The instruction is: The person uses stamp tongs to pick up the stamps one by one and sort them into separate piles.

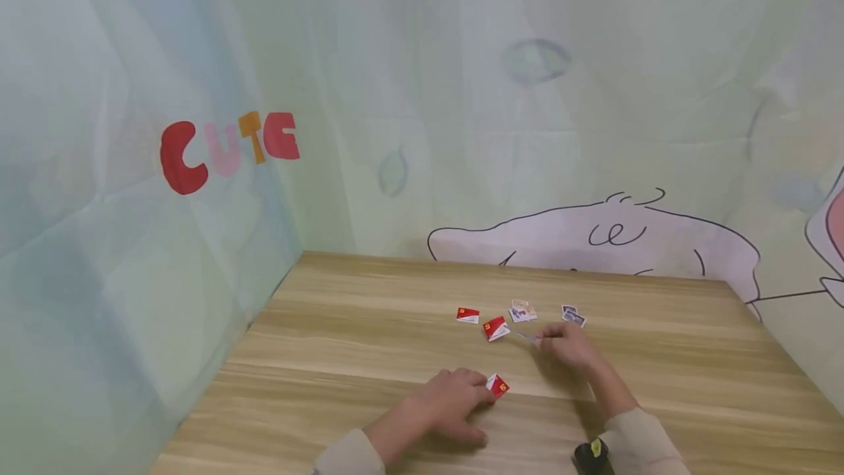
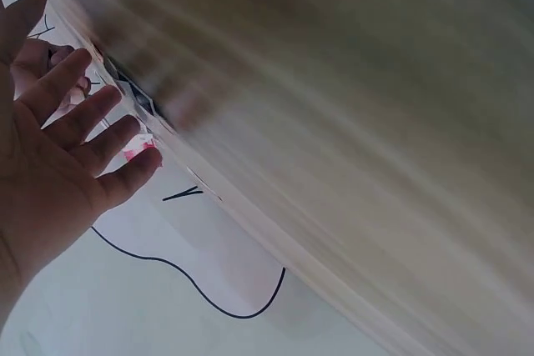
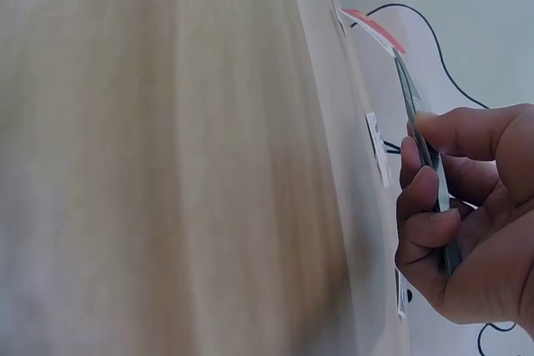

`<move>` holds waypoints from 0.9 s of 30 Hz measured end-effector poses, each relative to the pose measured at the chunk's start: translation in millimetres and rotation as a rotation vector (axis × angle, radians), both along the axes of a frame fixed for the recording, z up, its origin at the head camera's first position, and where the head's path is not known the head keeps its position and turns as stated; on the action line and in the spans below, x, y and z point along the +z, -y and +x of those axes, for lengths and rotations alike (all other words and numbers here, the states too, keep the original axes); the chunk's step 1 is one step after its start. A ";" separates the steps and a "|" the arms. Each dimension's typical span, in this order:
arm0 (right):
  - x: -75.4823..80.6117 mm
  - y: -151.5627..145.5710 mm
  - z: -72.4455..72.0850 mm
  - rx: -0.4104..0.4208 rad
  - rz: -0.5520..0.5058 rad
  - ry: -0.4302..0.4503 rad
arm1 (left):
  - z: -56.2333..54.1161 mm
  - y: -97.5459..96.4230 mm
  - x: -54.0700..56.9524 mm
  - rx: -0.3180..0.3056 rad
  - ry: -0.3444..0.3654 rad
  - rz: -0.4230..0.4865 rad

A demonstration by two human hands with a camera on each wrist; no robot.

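Note:
My right hand point(image 1: 568, 344) pinches a pair of metal tweezers point(image 3: 406, 85) between thumb and fingers. At the tips of the tweezers is a small red-and-white card point(image 1: 494, 328), tilted and raised at an angle in the right wrist view. My left hand point(image 1: 455, 396) lies low over the table with its fingers spread, as the left wrist view point(image 2: 62, 147) also shows. Its fingertips are right at a second red-and-white card point(image 1: 499, 385), partly covered by them. Another such card point(image 1: 468, 315) lies flat farther back, left of the tweezed one.
Behind the tweezers lies a small overlapping group of pale printed cards point(image 1: 523, 311). Dark picture cards point(image 1: 574, 316) lie right of it, just beyond the right hand. The wood-grain table point(image 1: 356, 328) meets a printed cloth backdrop point(image 1: 409, 204) at its back and left edges.

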State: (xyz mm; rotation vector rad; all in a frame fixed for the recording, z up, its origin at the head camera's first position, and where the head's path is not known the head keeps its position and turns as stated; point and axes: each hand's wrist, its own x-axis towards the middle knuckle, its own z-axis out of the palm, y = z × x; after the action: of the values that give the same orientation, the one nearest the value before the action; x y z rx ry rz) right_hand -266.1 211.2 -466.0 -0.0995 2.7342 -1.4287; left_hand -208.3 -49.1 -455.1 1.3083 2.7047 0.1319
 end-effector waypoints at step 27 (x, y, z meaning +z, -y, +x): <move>-11.5 40.8 -30.6 -0.105 -0.159 0.014 | 0.4 7.1 -2.8 -0.022 -0.007 0.004</move>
State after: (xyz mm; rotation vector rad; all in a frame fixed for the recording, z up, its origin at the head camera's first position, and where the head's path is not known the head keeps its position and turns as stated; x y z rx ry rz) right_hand -296.6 170.4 -477.5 0.0475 2.6476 -1.6658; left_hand -207.9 -56.1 -457.9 1.3421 2.6961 0.1308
